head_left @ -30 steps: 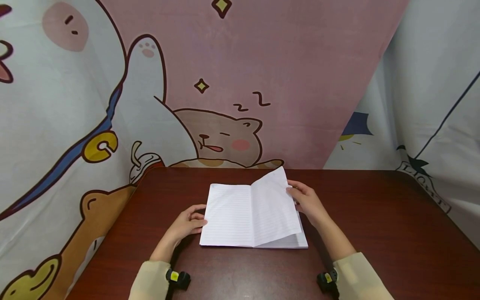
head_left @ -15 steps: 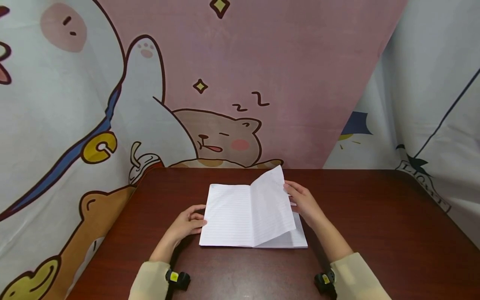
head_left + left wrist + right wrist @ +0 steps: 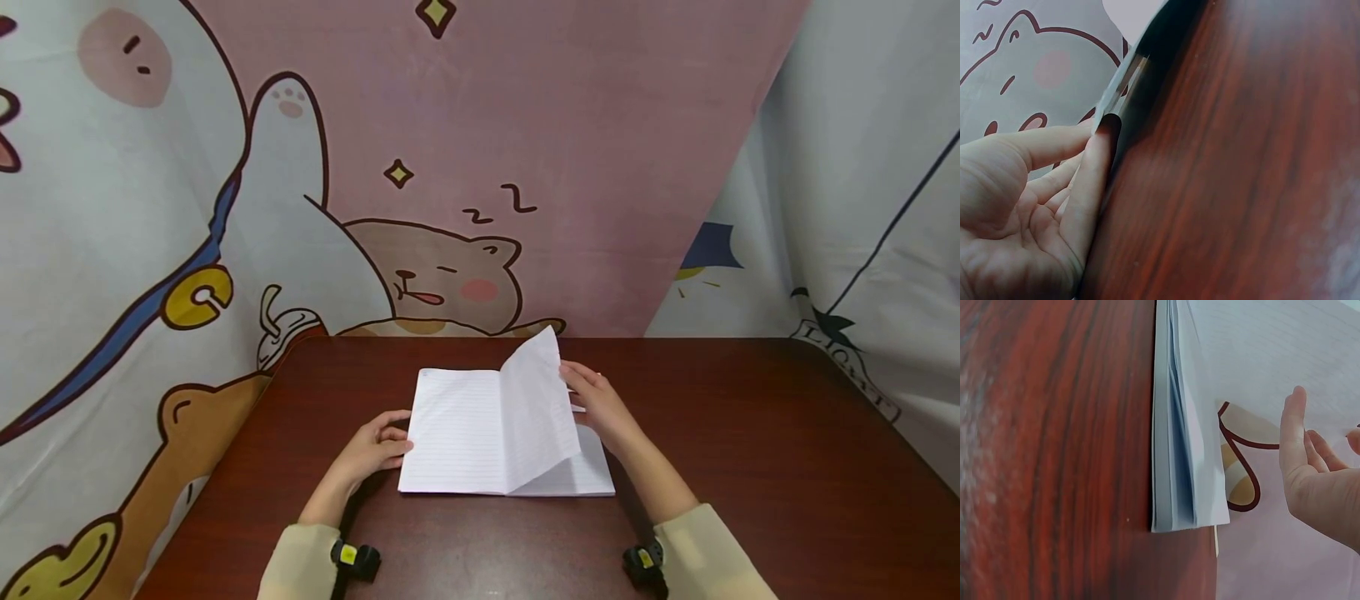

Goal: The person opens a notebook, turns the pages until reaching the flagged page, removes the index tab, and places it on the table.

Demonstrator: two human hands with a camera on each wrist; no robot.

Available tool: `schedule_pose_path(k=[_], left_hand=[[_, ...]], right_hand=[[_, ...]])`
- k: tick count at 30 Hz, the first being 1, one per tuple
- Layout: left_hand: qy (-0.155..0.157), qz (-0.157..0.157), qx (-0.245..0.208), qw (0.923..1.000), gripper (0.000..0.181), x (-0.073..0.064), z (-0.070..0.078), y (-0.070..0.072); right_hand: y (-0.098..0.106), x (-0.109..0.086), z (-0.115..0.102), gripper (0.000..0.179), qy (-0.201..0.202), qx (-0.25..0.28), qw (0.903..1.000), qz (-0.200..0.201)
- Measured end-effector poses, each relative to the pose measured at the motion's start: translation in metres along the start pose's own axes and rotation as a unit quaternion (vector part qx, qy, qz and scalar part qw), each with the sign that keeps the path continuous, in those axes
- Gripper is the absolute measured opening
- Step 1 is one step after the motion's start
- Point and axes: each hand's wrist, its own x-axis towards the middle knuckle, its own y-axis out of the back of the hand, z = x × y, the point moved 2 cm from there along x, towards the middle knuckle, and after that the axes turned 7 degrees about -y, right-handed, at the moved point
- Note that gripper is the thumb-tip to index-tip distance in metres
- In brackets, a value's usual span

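Note:
An open notebook [image 3: 459, 433] with white lined pages lies on the table in the head view. My left hand [image 3: 373, 442] is at its left edge; in the left wrist view the thumb and a finger of that hand [image 3: 1041, 187] pinch the edge of the notebook [image 3: 1124, 78]. One page [image 3: 538, 417] stands lifted from the right half, tilted leftward. My right hand [image 3: 603, 408] holds this page by its outer edge, part of the fingers hidden behind it. In the right wrist view, the right hand [image 3: 1319, 475] is partly cut off, beside the stacked sheets [image 3: 1175, 462].
The dark red-brown wooden table [image 3: 750, 450] extends on both sides of the notebook. Behind it hangs a pink cloth [image 3: 615, 167] with cartoon animals, and a white cloth [image 3: 870, 108] hangs at the right. A black wrist camera [image 3: 358, 560] sits below the left hand.
My right hand has moved slightly left with the lifted page, which leans further over and uncovers more of the sheet beneath. The left hand has stayed in place at the notebook's edge.

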Motion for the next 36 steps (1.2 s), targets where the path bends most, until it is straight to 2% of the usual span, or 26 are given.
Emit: schedule_pose_path(k=[7,14,20,23,29,36], left_hand=[[-0.004,-0.003,-0.001,1.0,0.056,0.0,-0.001,0.0],[-0.006,-0.005,-0.002,1.0,0.056,0.001,0.0,0.0],[-0.004,-0.004,-0.002,1.0,0.056,0.001,0.0,0.0],[-0.002,-0.003,-0.002,1.0,0.056,0.001,-0.001,0.0],[-0.002,-0.006,-0.002,1.0,0.056,0.001,-0.002,0.001],[-0.011,-0.019,-0.016,0.9996,0.055,0.001,-0.001,0.001]], right_hand=[[-0.008,-0.001,-0.003,0.058,0.015,0.028,0.999,-0.031],[-0.016,0.0,-0.001,0.056,0.022,0.009,0.9978,-0.062],[-0.021,0.002,0.003,0.052,0.028,0.01,0.9933,-0.112],[-0.023,0.003,0.008,0.054,0.025,-0.011,0.9904,-0.136],[-0.03,0.003,0.018,0.056,0.018,-0.062,0.979,-0.193],[-0.04,0.0,0.023,0.054,0.014,-0.109,0.9576,-0.266]])
